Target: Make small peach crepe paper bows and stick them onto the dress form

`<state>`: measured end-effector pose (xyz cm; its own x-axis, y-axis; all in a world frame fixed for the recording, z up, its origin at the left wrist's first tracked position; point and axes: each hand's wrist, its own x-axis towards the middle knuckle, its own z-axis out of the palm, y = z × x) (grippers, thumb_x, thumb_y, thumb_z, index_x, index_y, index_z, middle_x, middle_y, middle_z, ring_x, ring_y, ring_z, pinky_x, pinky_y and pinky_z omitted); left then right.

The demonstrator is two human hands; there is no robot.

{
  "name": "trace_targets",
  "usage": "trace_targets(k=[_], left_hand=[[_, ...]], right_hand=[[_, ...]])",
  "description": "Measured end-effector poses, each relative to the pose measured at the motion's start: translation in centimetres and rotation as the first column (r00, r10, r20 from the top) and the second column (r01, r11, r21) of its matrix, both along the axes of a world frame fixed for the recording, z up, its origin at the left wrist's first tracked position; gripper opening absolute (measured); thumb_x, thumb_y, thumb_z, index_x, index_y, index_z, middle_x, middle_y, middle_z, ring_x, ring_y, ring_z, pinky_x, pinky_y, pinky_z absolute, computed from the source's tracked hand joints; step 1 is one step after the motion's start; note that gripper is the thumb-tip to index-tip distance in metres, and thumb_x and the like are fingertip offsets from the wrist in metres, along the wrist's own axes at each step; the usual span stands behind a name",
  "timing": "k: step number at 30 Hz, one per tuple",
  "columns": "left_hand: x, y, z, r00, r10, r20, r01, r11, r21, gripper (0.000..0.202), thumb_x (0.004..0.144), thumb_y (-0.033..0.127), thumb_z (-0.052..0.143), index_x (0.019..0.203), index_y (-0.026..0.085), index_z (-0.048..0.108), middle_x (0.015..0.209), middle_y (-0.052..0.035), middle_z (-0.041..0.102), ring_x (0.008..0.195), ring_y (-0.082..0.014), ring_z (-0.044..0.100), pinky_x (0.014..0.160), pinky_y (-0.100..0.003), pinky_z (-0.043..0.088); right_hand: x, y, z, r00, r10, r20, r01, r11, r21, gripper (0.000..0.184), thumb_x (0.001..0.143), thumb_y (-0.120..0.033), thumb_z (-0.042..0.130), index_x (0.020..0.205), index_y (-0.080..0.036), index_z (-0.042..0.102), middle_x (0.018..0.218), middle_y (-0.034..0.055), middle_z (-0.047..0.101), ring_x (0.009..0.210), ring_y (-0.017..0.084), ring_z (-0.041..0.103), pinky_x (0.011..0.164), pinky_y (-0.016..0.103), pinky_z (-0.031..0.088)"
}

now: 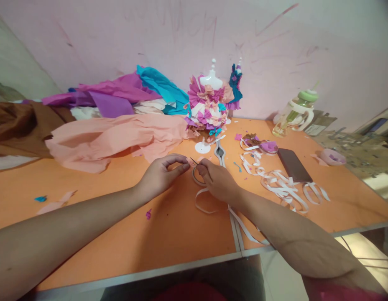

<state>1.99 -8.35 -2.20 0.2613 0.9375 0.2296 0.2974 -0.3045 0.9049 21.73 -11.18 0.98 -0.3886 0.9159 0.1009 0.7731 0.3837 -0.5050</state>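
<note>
My left hand (pixel 164 172) and my right hand (pixel 216 179) meet over the orange table (pixel 118 234), just in front of a small white mannequin (pixel 209 102) dressed in pink, purple and teal paper ruffles. The left fingers are pinched together on something tiny that I cannot make out. The right hand pinches a thin dark needle-like tool (pixel 194 161) and rests on a small roll of white tape (pixel 198 175), whose loose strip (pixel 209 207) curls toward the table's front edge.
Crumpled crepe paper in peach (pixel 115 138), purple (pixel 109 98) and teal (pixel 162 85) piles at the back left. Scissors (pixel 219 154) lie beside the mannequin's base. White paper strips (pixel 282 184), a dark phone (pixel 293 165), a bottle (pixel 296 113) and a small pink dish (pixel 333 156) sit at right.
</note>
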Motion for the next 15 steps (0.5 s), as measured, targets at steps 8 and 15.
trace_targets(k=[8, 15], left_hand=[[-0.3, 0.3, -0.6, 0.996, 0.088, 0.005, -0.088, 0.995, -0.055, 0.035, 0.079, 0.054, 0.064, 0.092, 0.022, 0.071, 0.108, -0.0067, 0.071, 0.103, -0.0255, 0.063, 0.096, -0.038, 0.044], [-0.2, 0.2, -0.5, 0.999, 0.034, -0.024, -0.034, 0.999, -0.005, 0.033, 0.079, 0.053, 0.064, 0.09, 0.023, 0.072, 0.11, -0.0067, 0.07, 0.107, -0.0256, 0.062, 0.098, -0.037, 0.044]], right_hand=[[3.1, 1.5, 1.8, 0.76, -0.405, 0.509, 0.349, 0.914, 0.205, 0.052, 0.095, -0.056, 0.027, 0.11, -0.016, 0.057, 0.082, 0.0136, 0.069, 0.079, 0.028, 0.067, 0.067, 0.034, 0.042], [4.4, 2.2, 1.6, 0.844, -0.36, 0.398, 0.238, 0.916, 0.324, 0.032, 0.091, -0.038, 0.05, 0.105, -0.014, 0.066, 0.109, 0.0168, 0.065, 0.109, 0.029, 0.056, 0.084, 0.036, 0.042]])
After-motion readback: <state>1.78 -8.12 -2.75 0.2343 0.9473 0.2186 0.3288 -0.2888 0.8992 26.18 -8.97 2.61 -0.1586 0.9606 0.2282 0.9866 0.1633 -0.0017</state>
